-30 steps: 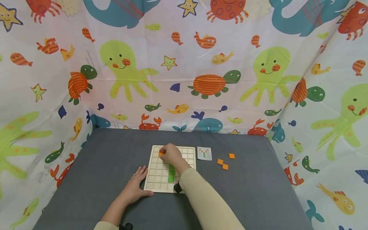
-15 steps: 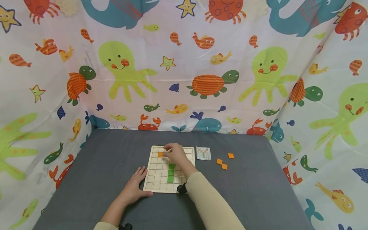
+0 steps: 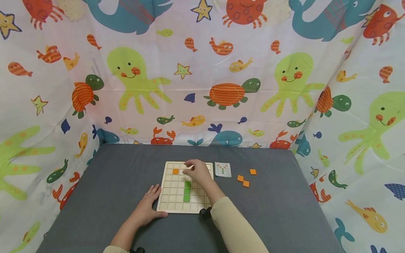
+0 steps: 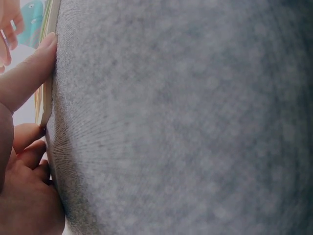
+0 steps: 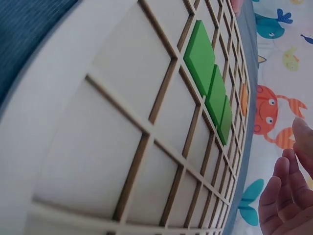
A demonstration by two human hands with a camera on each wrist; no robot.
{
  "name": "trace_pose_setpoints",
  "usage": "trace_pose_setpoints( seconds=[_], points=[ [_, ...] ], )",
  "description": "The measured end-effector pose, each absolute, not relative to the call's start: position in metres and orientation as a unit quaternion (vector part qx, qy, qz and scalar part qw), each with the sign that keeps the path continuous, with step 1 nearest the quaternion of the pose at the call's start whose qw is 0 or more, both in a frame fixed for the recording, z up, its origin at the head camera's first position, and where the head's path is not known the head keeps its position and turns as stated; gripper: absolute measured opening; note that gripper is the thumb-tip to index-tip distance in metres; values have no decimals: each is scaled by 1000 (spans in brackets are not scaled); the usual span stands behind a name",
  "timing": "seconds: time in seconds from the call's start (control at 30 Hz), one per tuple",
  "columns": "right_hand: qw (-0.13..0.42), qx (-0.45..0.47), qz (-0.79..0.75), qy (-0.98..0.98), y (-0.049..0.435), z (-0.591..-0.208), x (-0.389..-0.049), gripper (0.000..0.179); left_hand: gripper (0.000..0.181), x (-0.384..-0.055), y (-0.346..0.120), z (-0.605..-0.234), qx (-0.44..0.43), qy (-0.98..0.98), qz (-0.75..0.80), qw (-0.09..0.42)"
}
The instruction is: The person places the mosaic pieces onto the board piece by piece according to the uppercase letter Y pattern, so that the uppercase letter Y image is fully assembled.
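Note:
A light wooden grid board [image 3: 172, 203] lies on the grey cloth. Three green square tiles [image 3: 187, 198] sit in a column in its cells, also seen close in the right wrist view as green tiles [image 5: 199, 58]. One orange tile [image 3: 175, 171] lies in a cell toward the far left. My left hand [image 3: 145, 207] rests at the board's near left corner, thumb [image 4: 36, 68] against the near edge and fingers along the left side. My right hand [image 3: 199, 173] hovers over the board's far part, fingers loosely bent, nothing visible between them.
Right of the board lies a small printed card [image 3: 223, 169] with a coloured grid pattern. Farther right are three loose orange tiles [image 3: 246, 183], two of them meeting at a corner. A curtain [image 3: 202, 105] with sea animals hangs behind the table [image 3: 269, 218].
My right hand has let go of the orange tile, which now lies in its cell, and has drawn back to the right. The left hand stays at the board's corner.

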State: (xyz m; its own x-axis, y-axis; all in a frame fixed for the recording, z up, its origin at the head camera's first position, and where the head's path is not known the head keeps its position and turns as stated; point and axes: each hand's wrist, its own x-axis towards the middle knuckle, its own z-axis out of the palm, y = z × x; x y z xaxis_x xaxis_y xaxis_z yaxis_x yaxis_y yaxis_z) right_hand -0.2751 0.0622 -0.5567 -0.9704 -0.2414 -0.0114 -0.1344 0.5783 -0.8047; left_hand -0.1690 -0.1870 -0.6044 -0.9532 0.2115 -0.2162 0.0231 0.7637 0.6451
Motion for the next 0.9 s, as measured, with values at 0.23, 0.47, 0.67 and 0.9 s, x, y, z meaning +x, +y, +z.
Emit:
trace_pose_setpoints(
  seconds=[0.23,0.47,0.67,0.9],
  points=[
    [30,-107,-455,884,76,-550,-265,36,117,-169,-188,-607,66,928,338,139],
    [-12,-121,-459,880,87,-537,-254,32,118,-168,-188,-607,65,929,338,136],
    [-37,-125,-466,875,99,-534,-248,33,118,-167,-189,-610,64,930,337,131],
    [-65,-118,-470,872,115,-538,-244,34,118,-168,-189,-611,67,930,336,130]
  ],
)
